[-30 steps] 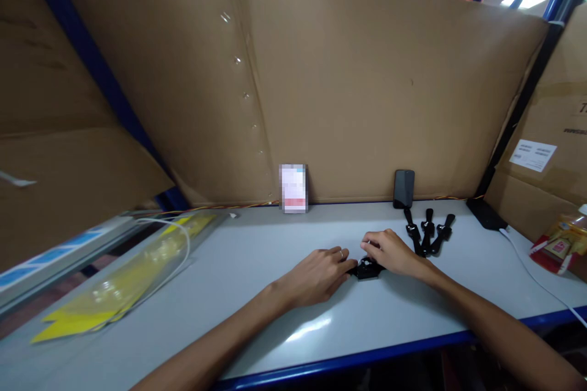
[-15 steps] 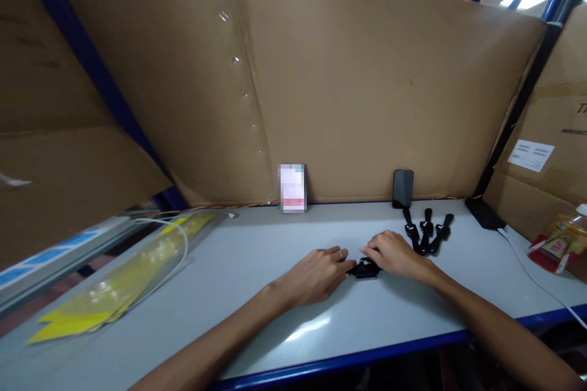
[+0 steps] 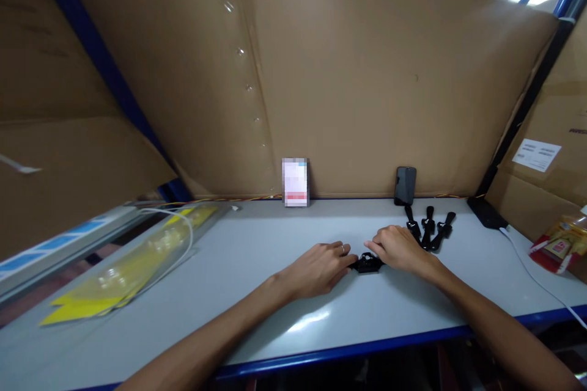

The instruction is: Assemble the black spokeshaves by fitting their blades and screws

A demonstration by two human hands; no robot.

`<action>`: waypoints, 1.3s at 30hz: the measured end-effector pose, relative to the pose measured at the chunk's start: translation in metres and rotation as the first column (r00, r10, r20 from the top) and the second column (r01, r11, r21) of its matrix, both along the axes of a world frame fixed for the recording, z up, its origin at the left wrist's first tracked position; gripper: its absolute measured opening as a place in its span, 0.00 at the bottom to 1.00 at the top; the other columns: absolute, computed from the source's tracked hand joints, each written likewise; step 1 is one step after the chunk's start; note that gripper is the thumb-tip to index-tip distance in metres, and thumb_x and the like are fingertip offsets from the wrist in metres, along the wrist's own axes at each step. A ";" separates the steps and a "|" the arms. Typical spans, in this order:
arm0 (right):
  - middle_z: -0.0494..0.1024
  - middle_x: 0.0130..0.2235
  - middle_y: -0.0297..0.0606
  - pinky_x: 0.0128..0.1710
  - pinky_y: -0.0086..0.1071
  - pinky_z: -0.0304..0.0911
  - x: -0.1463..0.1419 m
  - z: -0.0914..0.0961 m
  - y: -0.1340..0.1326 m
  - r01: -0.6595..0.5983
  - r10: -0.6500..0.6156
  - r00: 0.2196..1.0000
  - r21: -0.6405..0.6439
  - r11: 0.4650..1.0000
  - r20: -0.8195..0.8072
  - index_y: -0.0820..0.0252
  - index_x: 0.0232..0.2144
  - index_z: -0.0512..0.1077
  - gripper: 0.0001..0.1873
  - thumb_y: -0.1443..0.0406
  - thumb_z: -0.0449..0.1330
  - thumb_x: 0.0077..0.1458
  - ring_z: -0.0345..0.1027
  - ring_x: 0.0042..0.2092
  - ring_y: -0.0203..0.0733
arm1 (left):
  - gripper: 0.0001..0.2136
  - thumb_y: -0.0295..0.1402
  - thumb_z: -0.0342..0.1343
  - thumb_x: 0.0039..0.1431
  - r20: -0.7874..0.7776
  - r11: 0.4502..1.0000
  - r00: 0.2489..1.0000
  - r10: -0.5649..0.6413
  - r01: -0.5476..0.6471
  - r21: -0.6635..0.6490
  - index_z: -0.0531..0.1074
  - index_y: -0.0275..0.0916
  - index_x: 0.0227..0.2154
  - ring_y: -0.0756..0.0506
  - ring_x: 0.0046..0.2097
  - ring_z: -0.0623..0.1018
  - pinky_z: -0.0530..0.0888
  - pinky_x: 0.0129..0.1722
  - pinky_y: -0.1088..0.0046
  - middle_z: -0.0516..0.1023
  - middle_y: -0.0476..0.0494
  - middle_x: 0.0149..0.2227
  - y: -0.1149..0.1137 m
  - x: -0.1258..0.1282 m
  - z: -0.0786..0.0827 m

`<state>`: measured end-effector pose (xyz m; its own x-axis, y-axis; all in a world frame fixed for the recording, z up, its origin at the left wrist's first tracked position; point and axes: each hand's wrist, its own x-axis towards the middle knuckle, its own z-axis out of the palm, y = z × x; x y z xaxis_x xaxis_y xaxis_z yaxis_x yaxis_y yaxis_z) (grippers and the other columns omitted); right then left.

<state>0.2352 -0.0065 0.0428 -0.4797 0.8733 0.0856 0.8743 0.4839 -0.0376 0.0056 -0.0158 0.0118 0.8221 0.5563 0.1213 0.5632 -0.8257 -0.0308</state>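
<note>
A small glossy black, watch-like piece with a strap (image 3: 368, 263) lies on the table between my two hands. The fingers of my left hand (image 3: 323, 266) are closed on its left end. My right hand (image 3: 397, 247) grips its right end, with the thumb reaching over toward the middle. Fingers cover both ends, so only the blocky centre shows well. Beyond my right hand, three similar black pieces (image 3: 430, 229) lie side by side in a fan.
A phone with a lit screen (image 3: 295, 183) and a dark phone (image 3: 405, 186) lean against the cardboard wall (image 3: 348, 85). Yellow sheets in clear plastic (image 3: 132, 272) lie at left. A black box (image 3: 487, 214) with a white cable and a red-and-yellow pack (image 3: 560, 247) stand at right.
The view has shifted slightly. Both hands keep their places at the ends of the black piece, with little movement of the fingers. The dark phone's screen looks darker now.
</note>
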 end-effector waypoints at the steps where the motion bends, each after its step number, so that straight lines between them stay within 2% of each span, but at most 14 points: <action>1: 0.80 0.30 0.44 0.30 0.35 0.43 0.000 -0.002 0.001 -0.005 0.005 1.000 -0.007 1.000 0.000 0.60 0.24 0.78 0.26 0.56 0.52 0.70 0.70 0.31 0.42 | 0.11 0.29 0.48 0.70 0.005 1.000 1.000 -0.003 0.003 0.000 0.72 0.40 0.49 0.43 0.40 0.76 0.70 0.35 0.67 0.76 0.42 0.40 0.000 0.000 0.000; 7: 0.77 0.26 0.42 0.29 0.36 0.42 0.003 -0.008 0.004 -0.026 0.022 0.998 -0.057 0.998 -0.060 0.60 0.21 0.75 0.27 0.56 0.53 0.69 0.66 0.28 0.41 | 0.09 0.28 0.48 0.70 0.054 0.999 0.998 -0.034 0.033 0.013 0.73 0.39 0.46 0.43 0.38 0.76 0.69 0.34 0.67 0.76 0.42 0.38 0.002 -0.001 -0.003; 11: 0.76 0.28 0.40 0.29 0.35 0.41 0.004 -0.006 0.003 -0.034 0.028 0.995 -0.064 0.997 -0.096 0.59 0.24 0.75 0.23 0.57 0.54 0.69 0.64 0.29 0.40 | 0.10 0.29 0.47 0.71 0.073 0.999 0.997 -0.032 0.031 0.024 0.73 0.40 0.46 0.43 0.38 0.76 0.69 0.34 0.67 0.75 0.42 0.37 0.002 -0.002 -0.004; 17: 0.69 0.26 0.33 0.30 0.31 0.42 0.003 -0.013 0.008 -0.132 0.085 0.959 -0.158 0.978 -0.272 0.59 0.24 0.71 0.22 0.59 0.53 0.70 0.56 0.28 0.36 | 0.09 0.28 0.48 0.70 0.047 1.000 0.999 -0.011 0.010 0.013 0.73 0.40 0.45 0.44 0.39 0.76 0.70 0.35 0.68 0.75 0.42 0.39 0.001 -0.003 -0.003; 22: 0.65 0.25 0.31 0.32 0.30 0.45 -0.001 -0.023 0.013 -0.214 0.136 0.926 -0.192 0.958 -0.352 0.61 0.23 0.68 0.22 0.60 0.53 0.69 0.55 0.30 0.35 | 0.10 0.30 0.48 0.71 0.043 1.000 0.999 -0.007 0.006 0.020 0.73 0.40 0.47 0.43 0.40 0.76 0.70 0.36 0.68 0.76 0.41 0.40 0.003 -0.004 -0.008; 28: 0.62 0.24 0.30 0.32 0.30 0.46 0.000 -0.028 0.017 -0.256 0.167 0.901 -0.181 0.949 -0.401 0.60 0.21 0.65 0.22 0.61 0.53 0.69 0.55 0.29 0.35 | 0.11 0.30 0.46 0.71 0.066 1.000 0.998 -0.018 0.018 0.005 0.73 0.40 0.48 0.43 0.40 0.76 0.71 0.36 0.67 0.77 0.41 0.41 0.003 -0.003 -0.008; 33: 0.64 0.24 0.31 0.30 0.31 0.44 0.003 -0.021 0.016 -0.166 0.097 0.925 -0.161 0.973 -0.368 0.60 0.20 0.65 0.24 0.59 0.53 0.69 0.54 0.28 0.35 | 0.10 0.30 0.47 0.71 0.069 1.000 0.997 -0.019 0.018 0.011 0.73 0.40 0.48 0.43 0.40 0.77 0.71 0.37 0.68 0.76 0.42 0.40 0.003 -0.002 -0.006; 39: 0.62 0.20 0.30 0.28 0.31 0.41 0.003 -0.013 0.011 -0.092 0.034 0.949 -0.173 0.981 -0.314 0.60 0.18 0.66 0.27 0.55 0.53 0.69 0.49 0.25 0.34 | 0.10 0.30 0.47 0.71 0.062 1.000 0.998 -0.013 0.012 0.003 0.72 0.40 0.47 0.43 0.39 0.77 0.70 0.35 0.67 0.76 0.43 0.39 0.002 -0.002 -0.005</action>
<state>0.2378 0.0049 0.0299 -0.5097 0.8567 0.0792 0.7735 0.4966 -0.3938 0.0035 -0.0141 0.0070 0.8198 0.5456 0.1739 0.5537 -0.8327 0.0022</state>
